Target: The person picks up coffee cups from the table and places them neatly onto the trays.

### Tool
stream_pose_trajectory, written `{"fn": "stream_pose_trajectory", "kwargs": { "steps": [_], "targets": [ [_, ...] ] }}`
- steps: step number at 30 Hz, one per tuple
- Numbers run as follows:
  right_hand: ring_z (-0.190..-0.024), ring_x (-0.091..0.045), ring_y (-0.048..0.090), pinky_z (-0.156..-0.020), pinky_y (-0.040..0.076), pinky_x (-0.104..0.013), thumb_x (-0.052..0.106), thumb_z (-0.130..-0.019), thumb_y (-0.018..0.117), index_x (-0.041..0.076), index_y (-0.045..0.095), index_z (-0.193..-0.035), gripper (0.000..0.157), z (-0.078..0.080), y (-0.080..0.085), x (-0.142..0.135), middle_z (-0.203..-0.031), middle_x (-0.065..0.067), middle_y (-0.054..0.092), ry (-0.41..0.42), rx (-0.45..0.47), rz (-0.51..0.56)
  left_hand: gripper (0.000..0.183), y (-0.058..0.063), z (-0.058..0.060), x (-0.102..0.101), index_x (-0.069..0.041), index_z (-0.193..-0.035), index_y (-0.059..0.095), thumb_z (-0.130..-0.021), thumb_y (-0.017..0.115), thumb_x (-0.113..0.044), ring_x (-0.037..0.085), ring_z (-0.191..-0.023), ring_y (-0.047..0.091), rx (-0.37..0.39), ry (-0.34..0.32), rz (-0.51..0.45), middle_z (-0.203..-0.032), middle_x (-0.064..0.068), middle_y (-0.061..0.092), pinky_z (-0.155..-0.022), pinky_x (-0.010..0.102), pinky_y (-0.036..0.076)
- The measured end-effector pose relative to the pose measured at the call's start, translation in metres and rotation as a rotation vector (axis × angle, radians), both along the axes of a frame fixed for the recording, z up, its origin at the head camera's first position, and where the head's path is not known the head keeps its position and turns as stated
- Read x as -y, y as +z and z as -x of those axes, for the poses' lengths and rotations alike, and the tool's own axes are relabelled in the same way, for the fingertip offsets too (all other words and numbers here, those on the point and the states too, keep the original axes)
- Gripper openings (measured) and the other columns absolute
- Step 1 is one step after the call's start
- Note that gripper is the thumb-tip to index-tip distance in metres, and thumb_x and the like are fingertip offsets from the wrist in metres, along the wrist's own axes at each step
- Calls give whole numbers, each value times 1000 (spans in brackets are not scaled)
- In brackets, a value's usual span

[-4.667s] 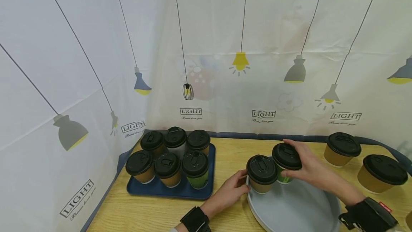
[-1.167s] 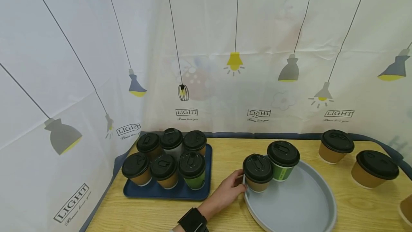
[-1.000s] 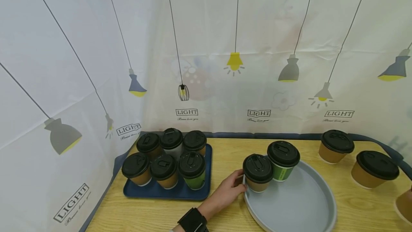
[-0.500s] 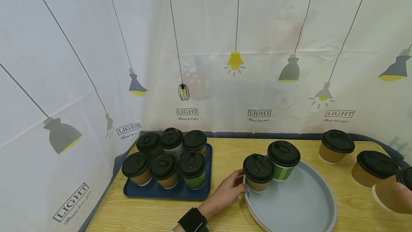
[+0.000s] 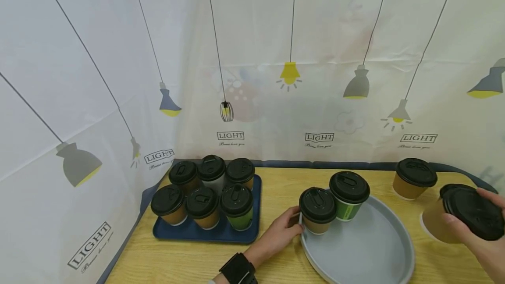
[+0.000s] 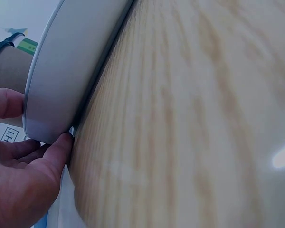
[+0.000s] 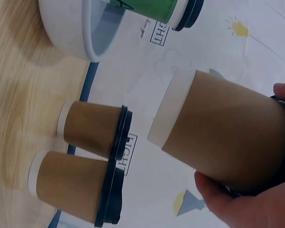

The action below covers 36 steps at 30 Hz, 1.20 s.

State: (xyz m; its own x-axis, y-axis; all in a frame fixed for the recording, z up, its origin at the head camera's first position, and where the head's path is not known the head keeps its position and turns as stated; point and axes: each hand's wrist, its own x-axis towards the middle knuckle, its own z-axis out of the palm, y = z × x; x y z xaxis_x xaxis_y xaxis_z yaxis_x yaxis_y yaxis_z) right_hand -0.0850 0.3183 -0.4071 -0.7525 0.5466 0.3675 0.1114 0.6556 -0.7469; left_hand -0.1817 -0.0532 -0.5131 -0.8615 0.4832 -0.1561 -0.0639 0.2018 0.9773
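In the head view my left hand grips the left rim of a round grey tray. The left wrist view shows fingers and thumb at the tray's side wall. On the tray stand a brown paper coffee cup, close to that hand, and a green one beside it, both with black lids. My right hand holds another lidded brown coffee cup by its lid, tilted and off the table, right of the tray. In the right wrist view this cup's base points away from the hand.
A blue rectangular tray on the left carries several lidded cups in two rows. Behind the held cup, a brown cup stands on the wooden table, with another nearby. A printed curtain closes the back.
The right hand set the green cup on the grey tray and left view. It has come back from the right, carrying a brown cup leftward toward the tray. The left hand stays at the rim.
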Motion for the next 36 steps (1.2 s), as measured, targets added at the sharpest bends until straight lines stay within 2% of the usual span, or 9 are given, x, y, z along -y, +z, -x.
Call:
{"fn": "stream_pose_trajectory", "kwargs": {
  "steps": [5,7,11,14,15,24,31,33,36],
  "targets": [
    [-136,-64,30,-110,24,-76,27,-93,77,-2,31,-159,86,4,3,9,-153,-39,30,157,43,-86,56,0,0,0,-17,-157,43,-104,58,-24,26,-146,43,2,-5,0,-161,4,42,-116,42,40],
    [-131,-63,32,-117,28,-61,26,-91,78,-4,32,-158,86,7,2,11,-152,-39,31,209,40,-118,56,0,0,1,-17,-157,43,-104,58,-24,27,-147,43,2,-5,-1,-161,4,42,-116,41,40],
    [-127,-62,32,-110,30,-63,20,-90,81,-5,32,-156,86,13,-1,14,-149,-39,31,305,37,-121,55,-1,1,2,-17,-157,43,-104,58,-23,26,-147,43,-4,-3,-4,-160,4,42,-116,41,40],
    [-128,-62,30,-95,29,-77,23,-90,82,-5,33,-156,87,18,-3,17,-149,-41,30,338,70,-159,55,-1,1,2,-17,-157,43,-104,58,-23,26,-147,43,-10,-4,-5,-160,4,42,-116,40,40],
    [-129,-62,30,-95,29,-78,25,-90,82,-4,33,-156,87,19,-4,17,-148,-41,30,345,78,-167,55,-1,1,2,-17,-157,43,-104,58,-23,25,-146,43,-11,-5,-6,-160,3,42,-116,40,40],
    [-123,-60,34,-83,36,-74,39,-89,82,1,33,-158,93,28,-14,20,-147,-40,31,397,196,-191,55,-1,0,1,-17,-157,43,-104,58,-23,25,-146,43,-9,-8,-10,-160,3,43,-115,38,42],
    [-121,-55,39,-80,39,-71,34,-87,86,3,37,-156,91,34,-23,24,-146,-36,36,480,161,-179,54,0,-1,1,-18,-157,43,-105,57,-23,25,-146,43,-21,-2,4,-160,3,43,-115,39,41],
    [-120,-54,41,-79,41,-69,33,-86,86,2,37,-156,90,36,-25,25,-146,-34,37,507,157,-174,54,0,-1,1,-18,-157,43,-105,57,-24,25,-146,43,-23,-4,5,-160,3,43,-115,39,41],
    [-120,-51,42,-82,45,-46,33,-86,86,3,39,-155,88,40,-28,25,-146,-32,38,546,164,-166,54,-1,0,0,-19,-157,43,-105,57,-24,25,-146,43,-27,-4,11,-160,2,43,-116,39,41]
  ]
}}
